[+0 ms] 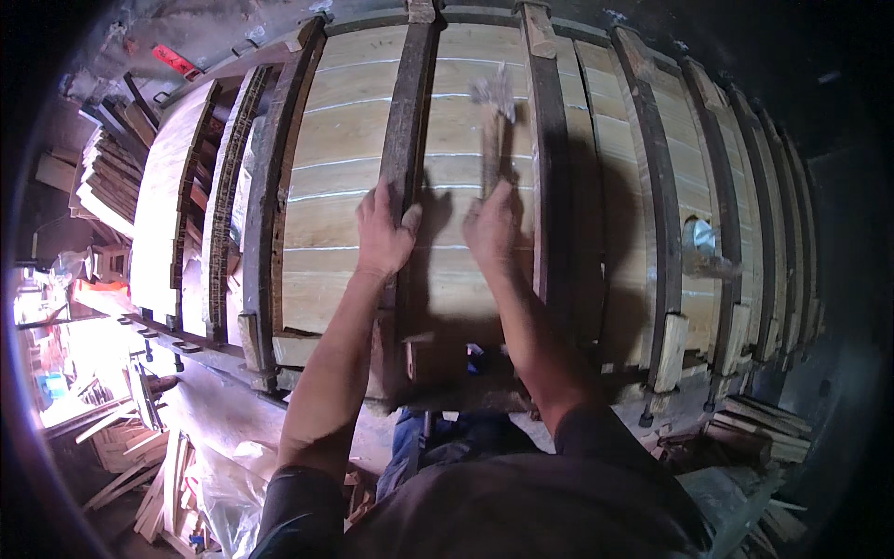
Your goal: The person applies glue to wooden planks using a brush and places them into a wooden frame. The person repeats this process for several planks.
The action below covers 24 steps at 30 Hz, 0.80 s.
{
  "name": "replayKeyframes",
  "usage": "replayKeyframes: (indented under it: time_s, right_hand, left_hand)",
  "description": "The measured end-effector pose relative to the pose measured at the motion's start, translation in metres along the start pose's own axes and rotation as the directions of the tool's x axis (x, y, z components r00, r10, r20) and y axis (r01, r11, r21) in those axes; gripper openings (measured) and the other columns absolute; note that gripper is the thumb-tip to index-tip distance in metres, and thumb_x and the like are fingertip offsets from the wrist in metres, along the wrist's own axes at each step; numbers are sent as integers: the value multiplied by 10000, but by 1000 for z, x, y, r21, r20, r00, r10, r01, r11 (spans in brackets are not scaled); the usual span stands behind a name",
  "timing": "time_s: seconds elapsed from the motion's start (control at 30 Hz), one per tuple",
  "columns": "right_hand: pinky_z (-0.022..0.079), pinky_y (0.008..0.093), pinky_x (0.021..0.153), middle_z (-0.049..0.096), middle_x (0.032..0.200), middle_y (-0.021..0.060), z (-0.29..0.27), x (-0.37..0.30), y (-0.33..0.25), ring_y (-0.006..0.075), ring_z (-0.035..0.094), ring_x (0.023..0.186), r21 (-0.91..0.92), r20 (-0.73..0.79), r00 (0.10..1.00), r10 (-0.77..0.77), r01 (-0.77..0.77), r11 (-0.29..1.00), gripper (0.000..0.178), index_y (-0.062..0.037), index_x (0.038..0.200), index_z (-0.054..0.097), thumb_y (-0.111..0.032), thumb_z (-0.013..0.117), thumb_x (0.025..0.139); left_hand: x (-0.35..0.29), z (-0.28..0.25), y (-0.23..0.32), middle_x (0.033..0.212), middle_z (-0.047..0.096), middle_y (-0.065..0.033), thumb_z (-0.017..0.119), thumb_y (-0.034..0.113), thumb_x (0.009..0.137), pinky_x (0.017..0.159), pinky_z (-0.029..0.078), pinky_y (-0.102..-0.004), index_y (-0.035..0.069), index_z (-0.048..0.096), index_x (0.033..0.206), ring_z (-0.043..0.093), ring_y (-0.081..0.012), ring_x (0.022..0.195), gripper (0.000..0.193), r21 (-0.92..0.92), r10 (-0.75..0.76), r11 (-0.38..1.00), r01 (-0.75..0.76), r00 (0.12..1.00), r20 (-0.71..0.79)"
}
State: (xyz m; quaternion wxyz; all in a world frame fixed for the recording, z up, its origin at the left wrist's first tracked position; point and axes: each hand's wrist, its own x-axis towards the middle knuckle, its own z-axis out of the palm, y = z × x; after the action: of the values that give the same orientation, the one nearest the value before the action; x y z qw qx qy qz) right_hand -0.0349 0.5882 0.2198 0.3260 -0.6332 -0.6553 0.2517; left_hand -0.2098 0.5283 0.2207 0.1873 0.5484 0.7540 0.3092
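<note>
A wide panel of pale boards (346, 126) lies before me, with white lines along the joints between the boards. Dark clamp bars run across it from far to near. My left hand (385, 233) grips one dark clamp bar (410, 102), fingers along one side and thumb on the other. To its right, my right hand (494, 224) is closed round the wooden handle of a hammer (494, 140). The hammer head is smeared by motion and points away from me, above the boards between two bars.
A see-through container (705, 244) with something whitish stands on the panel at the right. Wooden blocks (669, 349) sit at the bars' near ends. Stacked strips (107, 186) lie at the far left. Scrap wood (140, 466) and clear plastic sheeting (228, 489) lie at the lower left.
</note>
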Motion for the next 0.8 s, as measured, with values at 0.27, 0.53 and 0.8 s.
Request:
replayKeyframes:
  time_s: [0.27, 0.53, 0.8]
  right_hand:
    - [503, 485, 832, 622, 950, 277, 26, 152, 55, 460, 620, 923, -241, 65, 992, 107, -89, 966, 529, 24, 1280, 421, -85, 598, 794]
    - [512, 478, 807, 630, 976, 288, 92, 284, 109, 404, 649, 936, -387, 117, 986, 120, -66, 920, 607, 52, 1265, 420, -92, 656, 724]
    - [530, 478, 778, 600, 1135, 293, 118, 365, 105, 413, 643, 937, -525, -155, 972, -177, 71, 848, 579, 36, 1310, 420, -144, 611, 795]
  left_hand:
    - [17, 37, -24, 1171, 489, -239, 676, 264, 752, 976, 390, -490, -13, 281, 1414, 462, -416, 1126, 819, 386, -82, 918, 85, 996, -24]
    - [29, 39, -18, 1181, 513, -215, 685, 293, 744, 951, 410, -471, 22, 348, 1383, 495, -381, 1109, 772, 351, -132, 929, 115, 991, 24]
    - [30, 36, -18, 1180, 520, -201, 687, 298, 765, 953, 409, -474, 35, 364, 1373, 510, -369, 1105, 737, 342, -211, 922, 179, 976, 56]
